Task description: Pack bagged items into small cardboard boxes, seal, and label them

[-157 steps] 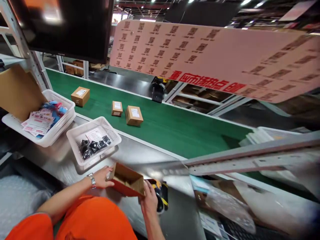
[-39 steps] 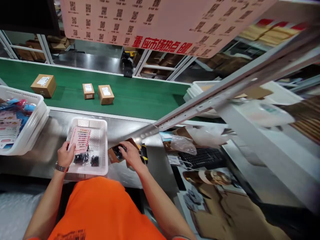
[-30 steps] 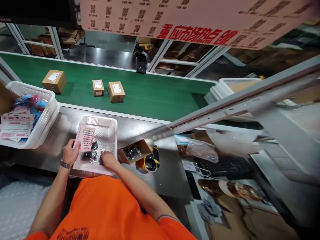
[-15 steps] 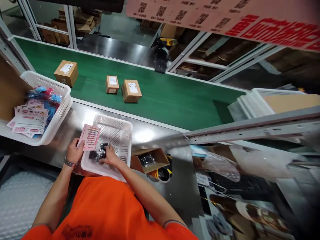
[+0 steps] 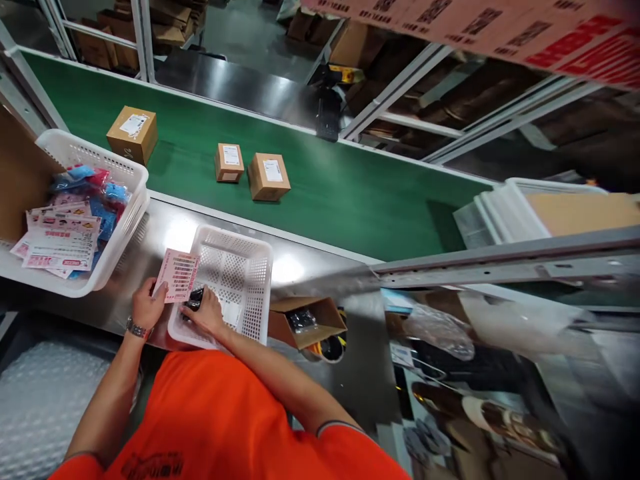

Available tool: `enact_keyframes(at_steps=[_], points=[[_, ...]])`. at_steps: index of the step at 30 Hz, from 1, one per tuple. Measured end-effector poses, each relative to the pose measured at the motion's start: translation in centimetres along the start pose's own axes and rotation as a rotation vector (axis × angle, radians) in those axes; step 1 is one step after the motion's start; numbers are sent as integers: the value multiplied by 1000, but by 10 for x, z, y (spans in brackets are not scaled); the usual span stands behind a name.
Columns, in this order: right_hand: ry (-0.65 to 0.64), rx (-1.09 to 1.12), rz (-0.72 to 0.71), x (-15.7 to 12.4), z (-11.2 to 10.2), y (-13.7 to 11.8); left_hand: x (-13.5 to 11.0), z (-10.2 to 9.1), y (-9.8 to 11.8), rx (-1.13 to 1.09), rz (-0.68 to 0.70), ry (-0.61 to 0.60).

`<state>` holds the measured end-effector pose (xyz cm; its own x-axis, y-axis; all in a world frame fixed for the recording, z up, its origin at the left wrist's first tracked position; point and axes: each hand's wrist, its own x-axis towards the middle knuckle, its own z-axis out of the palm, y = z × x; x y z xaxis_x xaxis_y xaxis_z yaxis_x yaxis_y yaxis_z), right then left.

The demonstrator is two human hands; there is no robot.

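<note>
My left hand (image 5: 149,301) pinches a pink printed sheet with rows of barcodes (image 5: 177,273) by its lower left corner, over the left rim of a white perforated basket (image 5: 267,293). Inside that basket, my right hand (image 5: 207,312) is closed around a shiny black wrapped item (image 5: 195,299); the fingers cover part of it, and its exact kind is unclear. Just right of the basket stands an opened cardboard box (image 5: 320,320) with a black plastic-wrapped item (image 5: 302,321) inside.
Beyond the steel table runs a green conveyor (image 5: 350,207) carrying three cardboard boxes, one of them a small carton (image 5: 229,163). Stacked white baskets (image 5: 107,263) at left hold leaflets and blue and red packets. A metal rail (image 5: 500,260) crosses the right side.
My right hand has shifted slightly left with the black item, which is now more covered by the fingers. The left hand keeps the sheet nearly still. The camera view has shifted a little.
</note>
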<state>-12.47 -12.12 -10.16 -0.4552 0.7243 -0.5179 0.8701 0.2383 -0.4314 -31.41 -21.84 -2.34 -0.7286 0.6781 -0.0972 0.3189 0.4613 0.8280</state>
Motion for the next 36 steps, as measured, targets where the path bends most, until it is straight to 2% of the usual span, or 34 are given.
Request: enact_keyframes(at_steps=[10,16,21,30,33,36], points=[[18,-22,124,-3,-4,3,3,1,-9,4,4,-15],[-11,-73,125,-15,-7,9,2,0,-7,-12,-1,-4],[15,-68,139,-14,0,11,-3,-2,-2,-36,5,8],[28,146,-51,-5,20,27,-8,-7,-1,-64,35,44],[26,218,-104,-5,15,29,-11,-9,0,-75,74,78],[52,306,-139,-6,2,30,-16,-14,3,-78,95,115]])
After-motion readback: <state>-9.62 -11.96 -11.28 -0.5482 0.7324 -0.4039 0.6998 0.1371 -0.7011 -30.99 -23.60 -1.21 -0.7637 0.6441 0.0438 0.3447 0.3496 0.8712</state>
